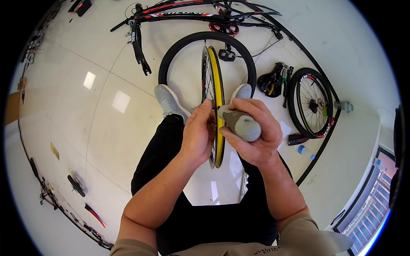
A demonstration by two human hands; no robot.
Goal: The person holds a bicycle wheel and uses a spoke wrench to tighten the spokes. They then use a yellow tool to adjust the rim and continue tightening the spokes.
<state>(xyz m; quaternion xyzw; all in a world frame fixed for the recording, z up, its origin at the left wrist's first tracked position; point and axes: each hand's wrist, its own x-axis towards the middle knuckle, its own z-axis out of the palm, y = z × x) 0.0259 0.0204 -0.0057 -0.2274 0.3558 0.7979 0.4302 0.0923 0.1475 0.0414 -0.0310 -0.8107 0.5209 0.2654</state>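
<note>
A bare bicycle wheel (219, 77) stands upright between my legs, its rim edge-on and lined with yellow rim tape. My left hand (196, 132) is closed round the rim's left side, with some fingers hidden behind it. On the other side my right hand (262, 132) grips a screwdriver-like tool (241, 123) by its thick grey handle. The tool's narrow end points at the yellow tape; its tip is too small to make out. Just beyond the wheel lies a loose black tyre (165, 59) on the floor, partly hidden by the wheel and my shoes.
A black-and-red bicycle frame (179, 18) with its fork (139, 49) lies at the far side. To the right are a saddle (270, 81), a wheel with a tyre (294, 104) and a water bottle (305, 152). Loose parts, including a red-and-black strip (95, 215), lie at left.
</note>
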